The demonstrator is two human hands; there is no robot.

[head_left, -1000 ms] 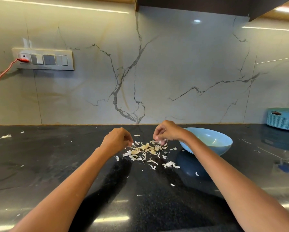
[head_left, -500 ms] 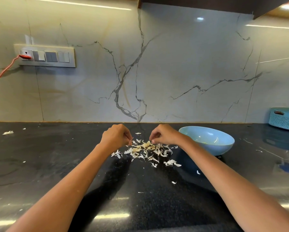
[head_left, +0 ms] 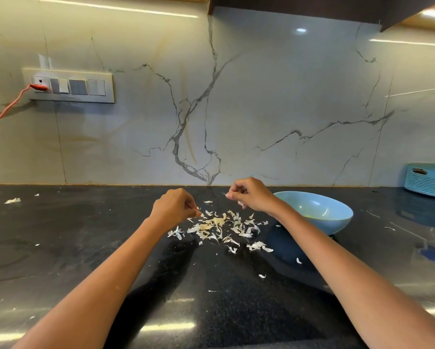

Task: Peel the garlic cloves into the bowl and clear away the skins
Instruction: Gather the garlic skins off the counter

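Observation:
A scatter of pale garlic skins (head_left: 221,226) lies on the black countertop (head_left: 60,248) in front of me. My left hand (head_left: 172,209) sits at the pile's left edge, fingers curled, fingertips pinching a small skin piece. My right hand (head_left: 250,195) hovers just above the pile's far right side, fingers curled, with a white bit of skin showing under them. The light blue bowl (head_left: 337,222) stands right of the pile, next to my right wrist. Something yellowish lies at its bottom, too small to tell.
Stray skin flakes lie at the far left (head_left: 12,200) and near the bowl's shadow (head_left: 261,276). A teal woven basket (head_left: 427,182) stands at the back right. A switch panel (head_left: 70,86) with a red cord is on the marble wall.
My right hand has lifted off the pile and risen a little with a skin piece. My left hand has stayed at the pile's left edge.

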